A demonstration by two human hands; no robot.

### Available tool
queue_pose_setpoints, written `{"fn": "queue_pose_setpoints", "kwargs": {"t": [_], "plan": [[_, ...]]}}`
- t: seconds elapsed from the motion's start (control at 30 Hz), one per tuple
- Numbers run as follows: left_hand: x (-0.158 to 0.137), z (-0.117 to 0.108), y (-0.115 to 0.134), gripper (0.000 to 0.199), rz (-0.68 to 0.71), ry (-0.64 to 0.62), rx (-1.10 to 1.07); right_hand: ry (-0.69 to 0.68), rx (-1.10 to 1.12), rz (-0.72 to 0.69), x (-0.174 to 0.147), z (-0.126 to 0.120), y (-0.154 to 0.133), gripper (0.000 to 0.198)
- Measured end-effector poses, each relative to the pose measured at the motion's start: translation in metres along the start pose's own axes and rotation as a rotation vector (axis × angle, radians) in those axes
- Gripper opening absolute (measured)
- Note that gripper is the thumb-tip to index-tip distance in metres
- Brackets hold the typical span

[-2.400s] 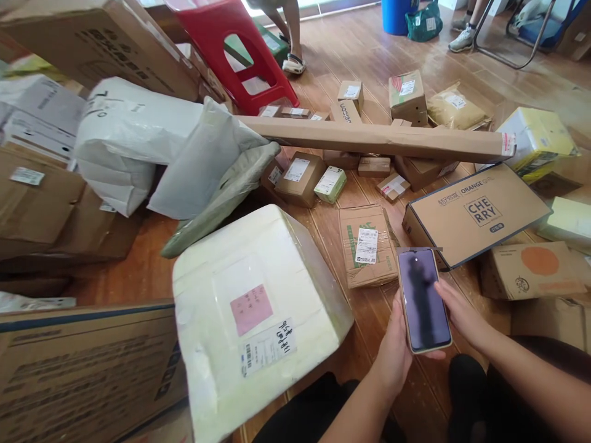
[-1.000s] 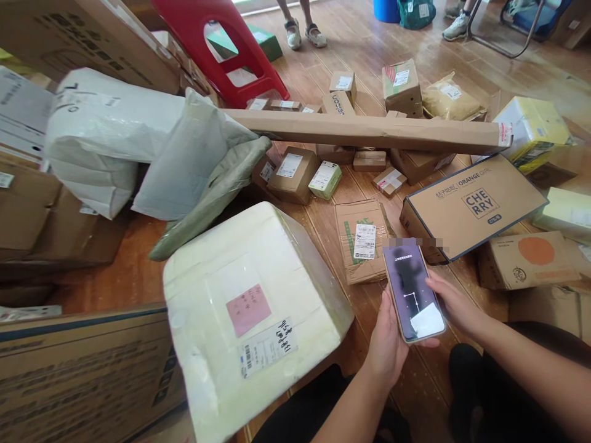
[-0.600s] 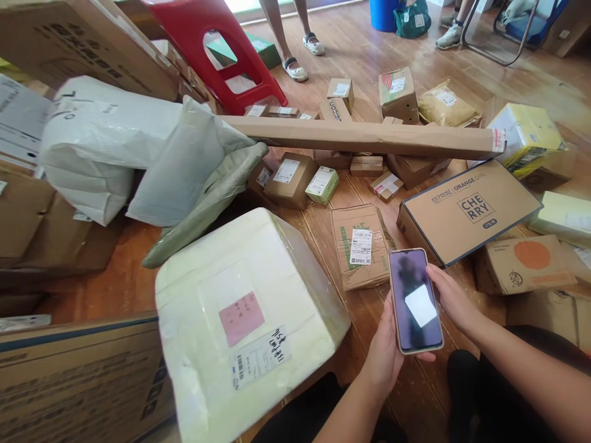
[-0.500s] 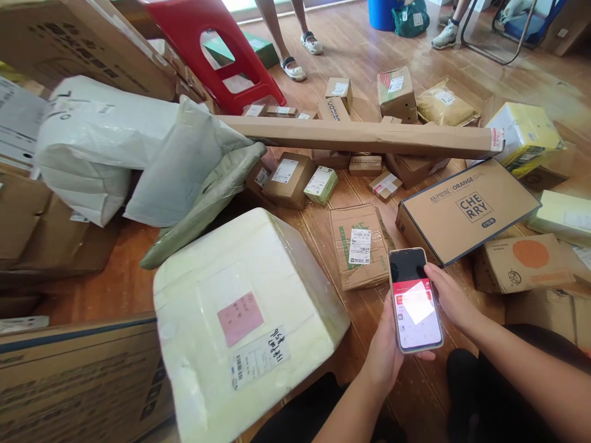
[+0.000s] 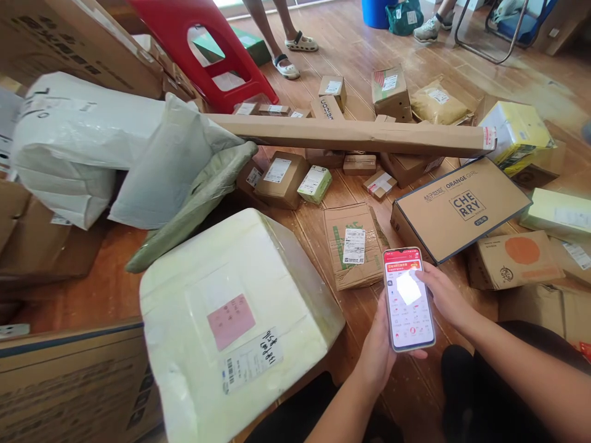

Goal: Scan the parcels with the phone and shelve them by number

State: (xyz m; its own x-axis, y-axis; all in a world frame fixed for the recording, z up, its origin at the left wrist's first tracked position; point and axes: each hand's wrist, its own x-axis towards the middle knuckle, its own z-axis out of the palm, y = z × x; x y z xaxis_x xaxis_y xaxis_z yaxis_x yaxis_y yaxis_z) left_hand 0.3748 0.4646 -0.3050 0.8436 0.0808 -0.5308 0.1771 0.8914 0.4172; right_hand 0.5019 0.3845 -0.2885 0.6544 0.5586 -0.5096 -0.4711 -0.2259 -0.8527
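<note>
A smartphone (image 5: pixel 410 323) with a lit red-and-white screen is held upright in front of me. My left hand (image 5: pixel 375 344) is closed around its left side, with fingertips showing past the lower right edge. At the right edge, my right hand (image 5: pixel 441 292) grips it, the thumb over the upper right of the screen; its other fingers are hidden behind. Just beyond the phone lies a flattened brown carton (image 5: pixel 337 246) with a white label. A large whitish foam box (image 5: pixel 184 301), bearing a pink note (image 5: pixel 231 321) and a shipping label, stands left of my hands.
A long brown carton (image 5: pixel 360 134) lies across the smaller parcels. To the right is a flat CHERRY box (image 5: pixel 443 215); grey-white bags (image 5: pixel 96 135) are piled at left. A red stool (image 5: pixel 231 64) leans behind them. Another person's feet (image 5: pixel 286 66) stand at the back.
The phone screen has changed from a partly black display to a full page of icons. My right thumb has moved inward over the screen. The view has shifted slightly.
</note>
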Motion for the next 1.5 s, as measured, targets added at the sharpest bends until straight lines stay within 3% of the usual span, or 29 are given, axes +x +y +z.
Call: {"fn": "queue_pose_setpoints", "kwargs": {"t": [0.1,0.43,0.5,0.6,0.73,0.83,0.9,1.07,1.3,1.5], "plan": [[0.001,-0.004,-0.003,0.073,0.027,0.029,0.015,0.008,0.026,0.016,0.001,0.002,0.001,0.045],[-0.008,0.003,0.005,0.067,0.053,0.009,-0.003,-0.046,-0.21,-0.117,0.001,-0.001,0.011,0.046],[-0.009,0.004,0.007,0.068,0.055,0.006,-0.015,-0.046,-0.27,-0.256,-0.001,-0.004,0.013,0.053],[-0.009,0.004,0.011,0.069,0.063,0.01,-0.008,0.027,-0.529,-0.628,-0.005,-0.011,0.011,0.065],[-0.011,0.005,0.016,0.067,0.074,0.024,-0.005,-0.048,-0.856,-1.061,-0.008,-0.019,0.003,0.05],[-0.011,0.005,0.019,0.064,0.068,0.004,-0.002,-0.104,-0.943,-1.223,-0.008,-0.021,0.0,0.04],[-0.012,0.004,0.019,0.063,0.077,-0.002,-0.001,-0.101,-0.982,-1.231,-0.008,-0.019,0.0,0.039],[-0.012,0.002,0.017,0.065,0.109,0.0,0.009,0.07,-1.018,-1.064,-0.008,-0.017,0.005,0.052],[-0.014,0.004,0.02,0.073,0.093,0.015,-0.018,-0.063,-0.932,-1.019,-0.012,-0.02,0.01,0.049],[-0.015,0.005,0.023,0.069,0.086,0.003,0.01,-0.03,-0.918,-1.029,-0.011,-0.016,0.01,0.049]]}}
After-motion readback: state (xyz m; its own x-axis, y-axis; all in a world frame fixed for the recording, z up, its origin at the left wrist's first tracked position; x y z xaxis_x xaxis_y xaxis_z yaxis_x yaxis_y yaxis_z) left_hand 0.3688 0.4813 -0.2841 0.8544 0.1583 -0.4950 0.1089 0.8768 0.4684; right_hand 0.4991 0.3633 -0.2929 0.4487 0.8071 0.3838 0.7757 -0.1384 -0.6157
